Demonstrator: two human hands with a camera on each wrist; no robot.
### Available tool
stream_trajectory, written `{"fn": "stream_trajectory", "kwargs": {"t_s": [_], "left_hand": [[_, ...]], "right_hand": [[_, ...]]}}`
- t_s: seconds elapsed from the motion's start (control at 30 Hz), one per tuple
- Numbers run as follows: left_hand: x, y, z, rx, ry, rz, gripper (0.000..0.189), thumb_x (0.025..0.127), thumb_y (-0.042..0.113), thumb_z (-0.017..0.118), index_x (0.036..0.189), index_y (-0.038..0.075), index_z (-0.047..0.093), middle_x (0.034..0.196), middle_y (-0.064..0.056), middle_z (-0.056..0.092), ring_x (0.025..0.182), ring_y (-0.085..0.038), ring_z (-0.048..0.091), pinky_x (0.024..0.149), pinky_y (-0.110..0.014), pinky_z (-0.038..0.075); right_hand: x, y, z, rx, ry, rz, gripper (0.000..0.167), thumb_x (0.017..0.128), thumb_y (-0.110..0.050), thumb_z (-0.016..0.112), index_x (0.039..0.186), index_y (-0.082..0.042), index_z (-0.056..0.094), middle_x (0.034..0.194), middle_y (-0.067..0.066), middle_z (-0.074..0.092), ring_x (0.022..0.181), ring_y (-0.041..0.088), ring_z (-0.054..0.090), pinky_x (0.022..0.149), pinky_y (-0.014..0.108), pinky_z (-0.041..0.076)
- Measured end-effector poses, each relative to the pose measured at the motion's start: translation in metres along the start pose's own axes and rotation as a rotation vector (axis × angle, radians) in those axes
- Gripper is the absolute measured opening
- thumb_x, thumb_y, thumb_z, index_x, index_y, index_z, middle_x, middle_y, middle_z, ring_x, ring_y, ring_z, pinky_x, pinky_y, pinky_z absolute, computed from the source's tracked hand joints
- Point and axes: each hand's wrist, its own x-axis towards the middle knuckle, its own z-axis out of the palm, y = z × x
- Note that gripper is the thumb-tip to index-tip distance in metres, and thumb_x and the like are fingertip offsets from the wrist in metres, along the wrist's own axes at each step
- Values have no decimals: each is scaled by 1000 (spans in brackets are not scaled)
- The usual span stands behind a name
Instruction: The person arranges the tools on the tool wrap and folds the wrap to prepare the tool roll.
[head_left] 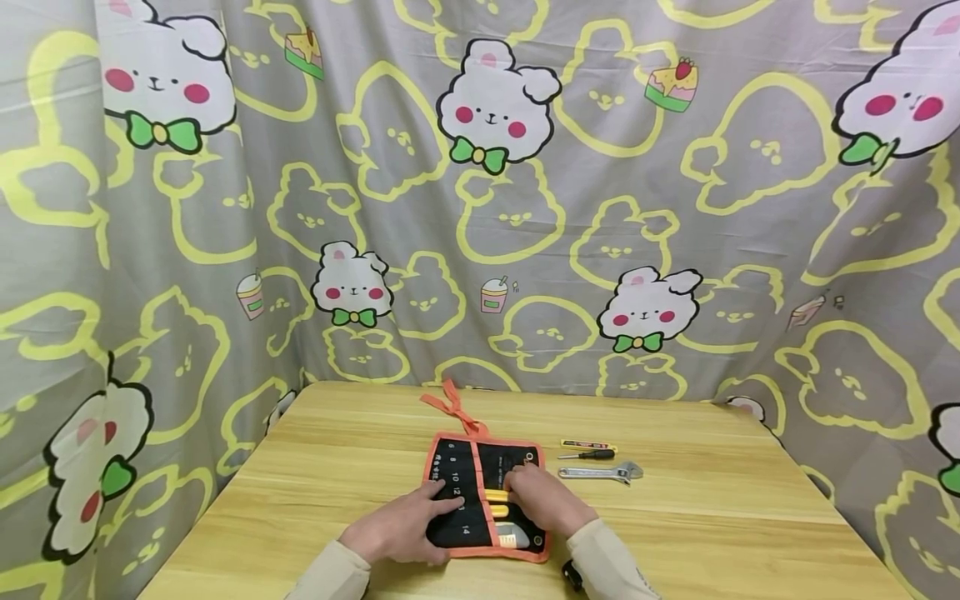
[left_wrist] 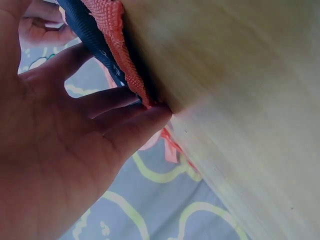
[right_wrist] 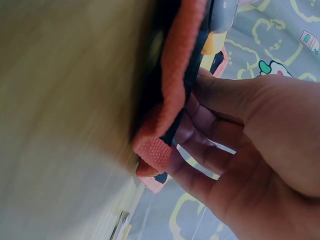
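A black tool roll (head_left: 453,521) with orange trim and printed numbers lies unfolded on the table. My left hand (head_left: 401,521) rests on its left half, fingers stretched over the cloth; in the left wrist view its thumb touches the orange edge (left_wrist: 132,75). Over the right half, my right hand (head_left: 547,496) has its fingers curled at the yellow-handled pliers (head_left: 497,496); two yellow handles show, and their head is hidden under the hand. Below them sits a grey and yellow utility knife (head_left: 513,535), its end at the pocket's orange seam.
Right of the roll lie an adjustable wrench (head_left: 600,473), a screwdriver with a black handle (head_left: 596,455) and a thin yellow and black item (head_left: 588,444). Orange ties (head_left: 455,408) trail from the roll's far edge. A patterned curtain (head_left: 420,225) hangs behind the wooden table (head_left: 712,517).
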Motion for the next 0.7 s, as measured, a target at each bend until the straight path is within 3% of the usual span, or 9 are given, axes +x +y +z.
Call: {"fn": "stream_trajectory", "kwargs": {"t_s": [0.2,0.43,0.57,0.7], "left_hand": [[2,1,0,-2,-6,-3,72,83,46,81,149,31,55,159,-18,41,140,-40,47,108,-51,46],[1,3,-1,-1,-9,-5,72,83,45,81,148,31,56,159,-18,41,140,-40,47,108,-52,46],[0,3,-3,8,-6,0,73,83,43,82,149,28,55,159,-19,40,139,-42,47,108,-52,46],[-1,3,-3,7,-7,0,73,83,43,82,149,28,55,159,-19,40,140,-42,47,108,-52,46]], "right_hand": [[-1,2,-1,33,-4,17,8,97,-13,70,99,-9,77,89,-2,70,80,10,60,74,30,55],[-5,13,-8,170,-22,47,12,99,-13,67,103,-10,77,93,-2,72,81,7,64,72,29,56],[-9,23,-15,190,-5,73,18,103,-13,61,91,-12,74,77,-5,64,63,5,52,61,27,47],[-16,34,-20,159,57,63,27,103,-7,57,79,-9,68,64,-7,49,56,5,38,57,25,36]]}}
